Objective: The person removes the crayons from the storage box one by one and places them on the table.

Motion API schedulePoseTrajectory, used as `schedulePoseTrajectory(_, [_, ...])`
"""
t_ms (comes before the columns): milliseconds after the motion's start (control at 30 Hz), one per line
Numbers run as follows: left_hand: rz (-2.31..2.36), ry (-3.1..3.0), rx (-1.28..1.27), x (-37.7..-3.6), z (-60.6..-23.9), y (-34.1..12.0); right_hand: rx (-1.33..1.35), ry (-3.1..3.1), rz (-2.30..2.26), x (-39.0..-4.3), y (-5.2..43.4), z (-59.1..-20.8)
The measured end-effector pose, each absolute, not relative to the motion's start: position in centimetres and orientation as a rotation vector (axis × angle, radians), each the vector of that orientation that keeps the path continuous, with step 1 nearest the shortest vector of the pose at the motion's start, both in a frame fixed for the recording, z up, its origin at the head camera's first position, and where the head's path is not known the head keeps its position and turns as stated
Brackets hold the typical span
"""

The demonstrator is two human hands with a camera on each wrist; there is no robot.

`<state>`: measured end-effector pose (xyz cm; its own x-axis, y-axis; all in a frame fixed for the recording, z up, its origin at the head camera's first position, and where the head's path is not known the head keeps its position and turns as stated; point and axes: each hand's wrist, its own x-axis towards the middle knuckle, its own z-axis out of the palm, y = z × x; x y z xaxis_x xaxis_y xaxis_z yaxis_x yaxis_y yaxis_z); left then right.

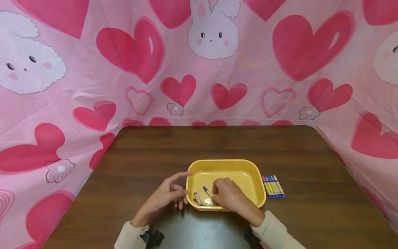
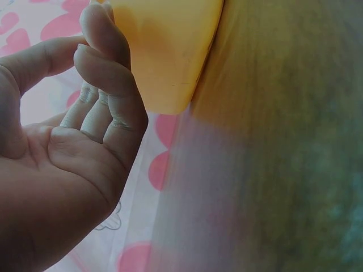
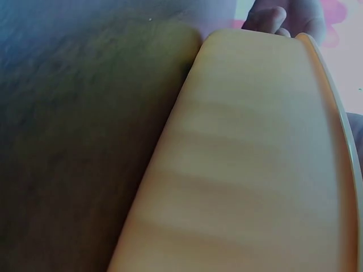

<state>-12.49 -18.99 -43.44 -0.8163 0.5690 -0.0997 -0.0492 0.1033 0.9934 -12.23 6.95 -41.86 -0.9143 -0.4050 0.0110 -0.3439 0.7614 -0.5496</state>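
Note:
A yellow plastic tray [image 1: 248,165] sits on the dark wooden table [image 1: 217,145] near the front. My right hand [image 1: 226,194] is inside the tray and pinches a purple-tipped crayon [image 1: 207,191]. Another crayon [image 1: 197,198] lies on the tray floor beside it. My left hand [image 1: 169,195] rests on the table against the tray's left wall, fingers loosely curled and touching the rim [image 2: 164,56]. The right wrist view shows only the tray's outer wall [image 3: 249,170] and the left hand's fingertips [image 3: 266,20] beyond it.
A row of several crayons [image 1: 273,186] lies on the table just right of the tray. A pink cloth with hearts and rabbits [image 1: 199,62] hangs behind and at both sides of the table. The table's far half is bare wood.

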Motion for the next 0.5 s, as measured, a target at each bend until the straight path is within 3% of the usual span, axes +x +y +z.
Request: schedulePoseTrajectory(500, [1.76,1.935,0.522,-12.45,-43.52,-18.88,-0.735,2.728,-0.959,-12.64,7.04,-42.41])
